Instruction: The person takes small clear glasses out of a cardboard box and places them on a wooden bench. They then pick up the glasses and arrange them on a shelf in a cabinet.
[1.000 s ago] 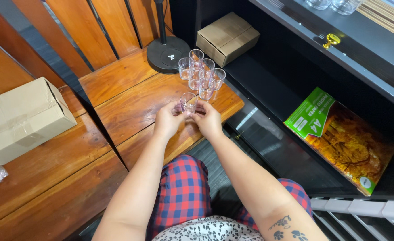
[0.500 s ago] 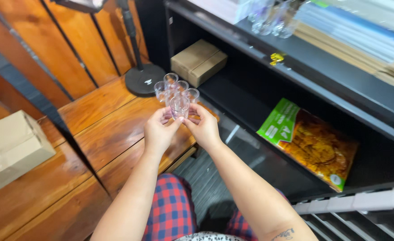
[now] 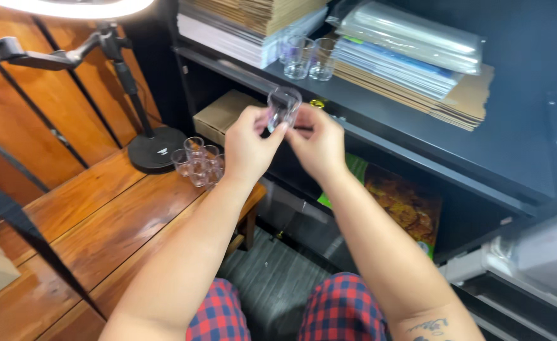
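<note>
Both hands are raised in front of the dark shelving, and between them sits a small clear glass, tipped on its side and held up in the air just below the edge of the upper shelf. The left hand pinches it from the left with thumb and fingertips closed on its wall, while the right hand curls in from the other side, its fingers meeting the glass from behind; how firmly that hand grips I cannot tell. Down on the wooden desk, a cluster of similar small glasses stands close together, just beside the round black base of a lamp stand. Two more clear glasses stand upright on the upper shelf, beside stacks of flat cardboard and paper. A brown cardboard box rests on the lower shelf behind the left hand, and a green and orange packet lies lower down, under the right forearm.
</note>
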